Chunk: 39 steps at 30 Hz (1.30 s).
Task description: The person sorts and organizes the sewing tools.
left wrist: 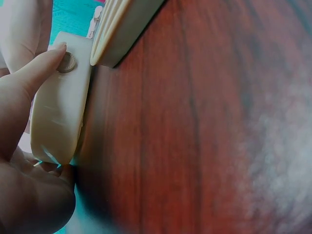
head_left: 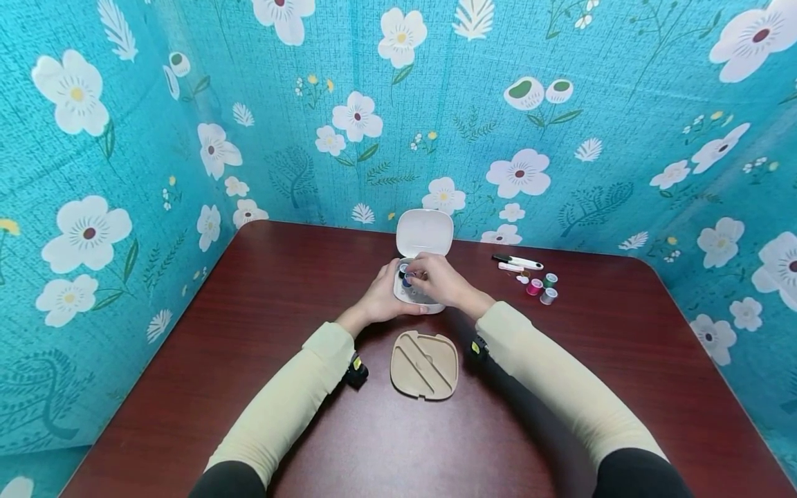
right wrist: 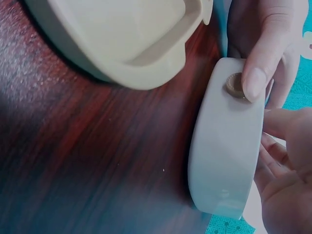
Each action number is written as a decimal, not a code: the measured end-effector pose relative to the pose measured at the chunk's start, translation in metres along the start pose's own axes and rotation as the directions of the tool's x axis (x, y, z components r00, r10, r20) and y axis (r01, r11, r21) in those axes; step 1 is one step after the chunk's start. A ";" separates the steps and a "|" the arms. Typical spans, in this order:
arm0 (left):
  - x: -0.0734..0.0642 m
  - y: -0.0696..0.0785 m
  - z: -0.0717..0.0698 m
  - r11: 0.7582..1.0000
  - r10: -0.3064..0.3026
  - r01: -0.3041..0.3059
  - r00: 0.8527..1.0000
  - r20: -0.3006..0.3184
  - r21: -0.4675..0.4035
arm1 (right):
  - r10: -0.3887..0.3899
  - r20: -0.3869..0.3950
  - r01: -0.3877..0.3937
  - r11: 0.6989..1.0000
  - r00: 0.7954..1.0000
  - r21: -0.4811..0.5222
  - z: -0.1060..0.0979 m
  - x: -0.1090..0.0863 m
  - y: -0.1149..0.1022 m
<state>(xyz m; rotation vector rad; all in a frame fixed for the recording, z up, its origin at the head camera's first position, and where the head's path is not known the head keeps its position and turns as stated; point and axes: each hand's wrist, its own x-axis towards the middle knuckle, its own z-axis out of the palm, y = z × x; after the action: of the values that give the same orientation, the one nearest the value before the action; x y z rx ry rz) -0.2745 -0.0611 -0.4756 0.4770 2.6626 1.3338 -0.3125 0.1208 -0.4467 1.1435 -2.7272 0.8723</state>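
Observation:
A small white sewing box [head_left: 436, 308] stands on the table with its lid [head_left: 425, 234] raised at the back. My left hand [head_left: 381, 297] grips the box from its left side. In the left wrist view its thumb lies by a round brown button [left wrist: 67, 63] on the front wall. Over the box's inside, my right hand [head_left: 441, 278] pinches a dark blue thread spool [head_left: 407, 281] at the left. A black-and-white spool [head_left: 402, 270] stands just behind it. The right fingertips are partly hidden behind the box wall in the right wrist view.
A beige divided tray [head_left: 425, 365] lies in front of the box. To the right are a pink spool [head_left: 535, 286], a green spool [head_left: 550, 279], a grey spool [head_left: 548, 296], a black-and-white tool [head_left: 519, 262] and a pale pink stick [head_left: 510, 267]. Floral cloth hangs behind the table.

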 end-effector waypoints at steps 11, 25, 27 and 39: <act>-0.001 0.001 0.000 1.000 0.027 -0.027 1.000 -0.007 -0.011 | -0.011 0.007 0.012 0.999 1.000 -0.035 0.004 0.001 -0.003; -0.001 0.001 0.001 1.000 0.026 -0.026 1.000 -0.009 -0.018 | -0.004 -0.021 0.003 0.999 1.000 -0.033 0.005 0.001 -0.004; -0.001 0.001 0.001 1.000 0.023 -0.023 1.000 -0.007 -0.013 | -0.004 -0.019 0.003 0.999 1.000 -0.033 0.004 0.000 -0.005; -0.001 0.001 0.001 0.999 0.018 -0.018 1.000 -0.011 -0.029 | -0.013 -0.005 0.013 1.000 1.000 0.003 -0.008 -0.008 -0.009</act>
<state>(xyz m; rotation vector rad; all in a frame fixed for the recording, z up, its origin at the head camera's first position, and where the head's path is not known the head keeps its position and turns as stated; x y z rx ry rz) -0.2735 -0.0604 -0.4756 0.4933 2.6492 1.3824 -0.3023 0.1253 -0.4379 1.1565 -2.7125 0.8762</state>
